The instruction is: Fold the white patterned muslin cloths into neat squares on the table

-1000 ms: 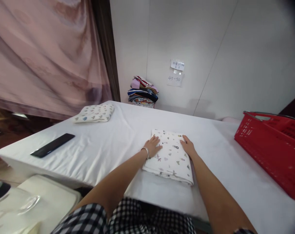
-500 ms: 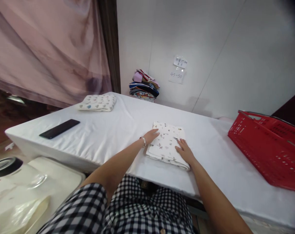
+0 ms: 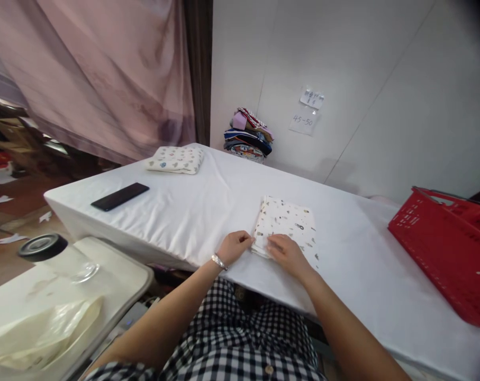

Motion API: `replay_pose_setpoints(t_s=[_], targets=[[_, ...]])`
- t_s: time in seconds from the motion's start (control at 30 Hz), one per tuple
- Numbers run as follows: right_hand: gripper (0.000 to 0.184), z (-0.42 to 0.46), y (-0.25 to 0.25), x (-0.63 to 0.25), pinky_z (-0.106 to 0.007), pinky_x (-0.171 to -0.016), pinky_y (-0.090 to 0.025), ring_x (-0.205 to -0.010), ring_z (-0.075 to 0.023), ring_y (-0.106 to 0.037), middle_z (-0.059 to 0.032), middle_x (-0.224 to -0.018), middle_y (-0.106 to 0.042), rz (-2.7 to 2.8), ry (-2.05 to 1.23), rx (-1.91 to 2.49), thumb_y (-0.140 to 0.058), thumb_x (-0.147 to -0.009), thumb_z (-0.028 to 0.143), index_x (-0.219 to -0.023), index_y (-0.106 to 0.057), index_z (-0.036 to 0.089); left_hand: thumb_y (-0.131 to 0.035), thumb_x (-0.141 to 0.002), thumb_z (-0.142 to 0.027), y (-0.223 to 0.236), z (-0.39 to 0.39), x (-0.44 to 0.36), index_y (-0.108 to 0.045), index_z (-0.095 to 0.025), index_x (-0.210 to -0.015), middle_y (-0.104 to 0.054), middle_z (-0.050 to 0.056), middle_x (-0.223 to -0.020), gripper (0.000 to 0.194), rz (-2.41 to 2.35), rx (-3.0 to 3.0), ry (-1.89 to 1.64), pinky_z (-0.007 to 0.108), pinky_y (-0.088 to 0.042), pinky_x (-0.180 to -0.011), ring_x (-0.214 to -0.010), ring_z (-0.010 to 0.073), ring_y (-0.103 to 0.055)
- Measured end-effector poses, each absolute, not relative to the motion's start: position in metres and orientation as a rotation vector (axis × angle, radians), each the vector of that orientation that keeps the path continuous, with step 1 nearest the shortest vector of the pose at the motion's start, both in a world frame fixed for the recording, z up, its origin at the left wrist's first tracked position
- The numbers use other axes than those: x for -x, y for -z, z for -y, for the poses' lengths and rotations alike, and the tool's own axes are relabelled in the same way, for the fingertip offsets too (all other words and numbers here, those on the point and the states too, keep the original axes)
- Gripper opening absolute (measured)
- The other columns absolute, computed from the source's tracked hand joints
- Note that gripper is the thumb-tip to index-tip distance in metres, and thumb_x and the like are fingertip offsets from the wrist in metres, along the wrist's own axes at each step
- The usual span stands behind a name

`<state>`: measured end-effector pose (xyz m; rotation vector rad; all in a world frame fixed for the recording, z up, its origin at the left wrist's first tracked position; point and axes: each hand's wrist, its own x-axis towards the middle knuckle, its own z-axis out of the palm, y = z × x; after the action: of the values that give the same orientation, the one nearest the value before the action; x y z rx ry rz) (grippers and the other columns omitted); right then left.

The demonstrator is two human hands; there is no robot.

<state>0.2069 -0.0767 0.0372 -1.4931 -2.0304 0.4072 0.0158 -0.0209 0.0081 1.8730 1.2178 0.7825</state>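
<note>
A folded white cloth (image 3: 289,219) with small scattered prints lies on the white-covered table in front of me. My left hand (image 3: 235,247), wearing a silver bracelet at the wrist, pinches the cloth's near left corner between thumb and fingers. Just to its right, my right hand (image 3: 289,255) rests over the near edge with curled fingers gripping the fabric; its fingertips partly hide that edge. A second folded printed cloth (image 3: 175,160) lies towards the far left of the table, apart from both hands.
A black phone-like slab (image 3: 120,196) lies left on the white tablecloth (image 3: 224,198). A red plastic basket (image 3: 446,254) stands at the right. Folded fabrics (image 3: 248,136) are stacked by the wall. A clear jar (image 3: 67,259) and pale plastic bag (image 3: 45,330) sit on a side surface lower left.
Both hands have come off their flat rest on the cloth. The left has moved to its near left corner and closed; the right has slid left along the near edge and curled.
</note>
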Motion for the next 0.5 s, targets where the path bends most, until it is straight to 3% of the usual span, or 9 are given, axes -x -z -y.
replay_pose_setpoints(t_s=[0.23,0.5], targets=[[0.016,0.072,-0.026,-0.188,-0.032,-0.076,-0.039,-0.085,-0.0178,-0.049,-0.0049,-0.087,-0.057,2.202,-0.131,1.449,-0.048,-0.081,0.027,-0.091,-0.059,0.021,-0.053,-0.069,-0.035,-0.011,0.032,-0.01,-0.058,-0.018,-0.069,-0.057,-0.002,-0.066,0.017,-1.133,-1.931,-0.803,0.022,-0.039,-0.059,-0.064,0.0113,-0.05],[0.018,0.074,-0.029,-0.179,-0.028,-0.071,-0.04,-0.078,-0.0153,-0.05,-0.0031,-0.079,-0.056,2.078,-0.19,1.4,-0.039,-0.086,0.023,-0.085,-0.057,0.021,-0.053,-0.07,-0.031,-0.008,0.03,-0.01,-0.058,-0.018,-0.068,-0.057,-0.003,-0.064,0.014,-1.118,-1.906,-0.809,0.022,-0.037,-0.058,-0.062,0.0103,-0.049]])
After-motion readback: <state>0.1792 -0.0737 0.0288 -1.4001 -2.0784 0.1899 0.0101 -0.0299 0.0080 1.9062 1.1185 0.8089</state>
